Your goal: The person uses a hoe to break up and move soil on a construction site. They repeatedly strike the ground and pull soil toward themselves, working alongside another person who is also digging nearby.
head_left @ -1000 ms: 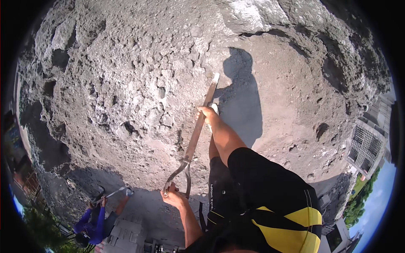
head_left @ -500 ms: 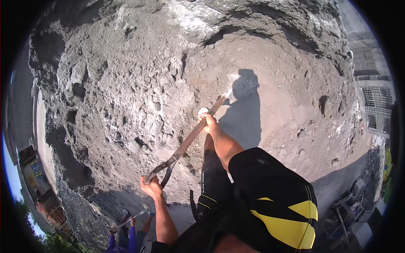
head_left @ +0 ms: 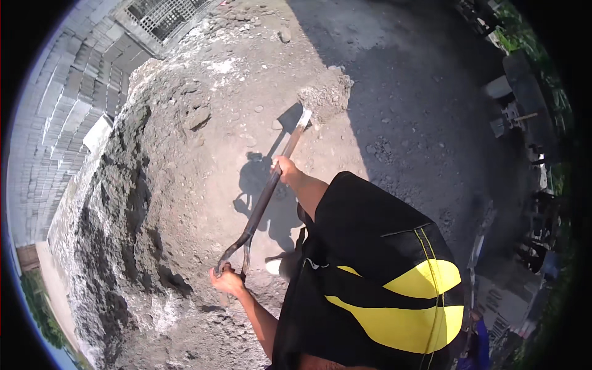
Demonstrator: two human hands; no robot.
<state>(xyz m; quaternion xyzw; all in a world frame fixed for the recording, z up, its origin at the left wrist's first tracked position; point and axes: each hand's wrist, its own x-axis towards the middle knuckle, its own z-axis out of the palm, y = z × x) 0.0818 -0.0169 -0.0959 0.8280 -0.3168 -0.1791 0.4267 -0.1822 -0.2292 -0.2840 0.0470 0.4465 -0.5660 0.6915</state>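
Note:
A long-handled shovel (head_left: pixel 264 202) with a worn brown shaft reaches away from me, its far end raised over the ground. My left hand (head_left: pixel 228 282) is closed around the forked grip at its near end. Further up, my right hand (head_left: pixel 284 168) wraps round the shaft below the pale metal socket. Loose grey soil (head_left: pixel 325 94) is heaped at the shovel's far end and hides the blade; whether it rests there or is sliding off, I cannot tell. The shadows of the shovel and of me fall on the pale ground beside the shaft.
A rough mound of grey earth (head_left: pixel 117 259) rises on the left. Behind it stand stacked grey blocks (head_left: pixel 80 111) and a lattice panel (head_left: pixel 165 18). Shaded ground (head_left: pixel 407 86) spreads to the right, with clutter along its far side. Another person's blue sleeve (head_left: pixel 481 339) shows at lower right.
My view has turned right, away from the mound's face. The shovel has swung along, and its far end now bears a heap of soil. Both hands keep their grip.

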